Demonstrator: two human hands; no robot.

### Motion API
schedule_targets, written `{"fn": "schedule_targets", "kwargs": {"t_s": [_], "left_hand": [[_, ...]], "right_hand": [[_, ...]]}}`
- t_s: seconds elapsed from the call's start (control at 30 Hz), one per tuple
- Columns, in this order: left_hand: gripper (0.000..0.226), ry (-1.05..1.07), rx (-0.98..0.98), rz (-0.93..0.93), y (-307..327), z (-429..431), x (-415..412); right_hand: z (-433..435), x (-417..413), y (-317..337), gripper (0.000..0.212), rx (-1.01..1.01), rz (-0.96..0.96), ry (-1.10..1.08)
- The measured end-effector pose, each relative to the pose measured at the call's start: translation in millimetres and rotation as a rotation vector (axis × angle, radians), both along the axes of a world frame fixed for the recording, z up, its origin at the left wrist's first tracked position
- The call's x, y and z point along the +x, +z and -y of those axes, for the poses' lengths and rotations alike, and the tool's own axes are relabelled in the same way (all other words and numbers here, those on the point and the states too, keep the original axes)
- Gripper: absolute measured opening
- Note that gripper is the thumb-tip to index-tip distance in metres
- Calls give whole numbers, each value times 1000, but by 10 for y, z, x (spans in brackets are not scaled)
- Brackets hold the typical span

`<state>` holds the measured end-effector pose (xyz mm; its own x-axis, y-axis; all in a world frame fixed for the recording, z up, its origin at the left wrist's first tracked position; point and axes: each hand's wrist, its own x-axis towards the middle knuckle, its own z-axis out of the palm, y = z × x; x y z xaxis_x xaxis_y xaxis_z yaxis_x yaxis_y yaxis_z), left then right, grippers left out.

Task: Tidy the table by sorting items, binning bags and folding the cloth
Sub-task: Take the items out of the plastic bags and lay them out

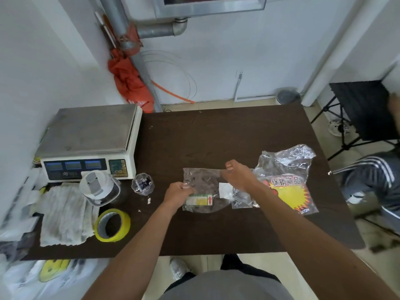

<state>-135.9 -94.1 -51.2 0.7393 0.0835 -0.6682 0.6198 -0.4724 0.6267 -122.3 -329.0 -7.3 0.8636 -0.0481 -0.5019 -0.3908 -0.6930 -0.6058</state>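
— What is being kept at the nine o'clock side of the table (216, 135)?

— A weighing scale (91, 144) is being carried at the ten o'clock corner. At eight o'clock a white cloth (65, 215) is lying spread out, not yet folded. A yellow tape roll (112, 225) is lying just beside the cloth's four o'clock corner. A clear jar (98, 189) with a white lid is standing at the cloth's one o'clock corner, and a small clear tub (142, 184) is standing near the jar's three o'clock side.

— And what is being done by the hands?

— Near the table's centre a clear bag (202, 191) with a green and yellow label is being held between both hands. Whether it is touching the table cannot be told. Its nine o'clock edge is being pinched by the left hand (178, 192), whose fingers are curled tight on the film. Its one o'clock corner is being pinched by the right hand (238, 176), whose fingers are likewise drawn in narrow on the plastic.

— What is lying further toward three o'clock?

— A small packet (239, 199) with a white label is lying just beside the clear bag, partly covered by the right forearm. A red and yellow printed bag (290, 197) is lying at four o'clock. A crumpled clear wrapper (285, 162) is overlapping its twelve o'clock edge. Off the table at three o'clock, a person (372, 180) in dark striped clothing is partly being shown.
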Motion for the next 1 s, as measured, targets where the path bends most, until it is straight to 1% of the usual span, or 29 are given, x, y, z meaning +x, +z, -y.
{"fn": "schedule_targets", "kwargs": {"t_s": [0.17,0.27,0.37,0.47,0.57,0.63,0.7,0.77,0.9,1.0], "left_hand": [[9,59,34,38,-26,38,-17],[7,106,47,51,-27,46,-42],[7,166,48,100,-53,46,-38],[4,271,-30,127,-24,43,-10],[13,345,-97,157,10,57,54],[13,370,-99,190,32,84,119],[8,391,-103,211,40,105,192],[8,391,-102,226,62,118,268],[12,353,-109,241,104,152,456],[12,355,-110,251,134,177,588]], "right_hand": [[84,-15,-108,46,-75,4,71],[90,32,-127,50,-73,22,74],[100,102,-128,52,-52,60,126],[112,190,-97,54,-42,95,134],[130,244,-55,57,-25,118,137],[156,250,-46,61,-18,134,153],[188,255,-49,66,-29,157,169],[199,258,-24,68,-31,168,146],[160,221,12,65,-43,189,112],[108,171,-31,63,-27,216,137]]}}
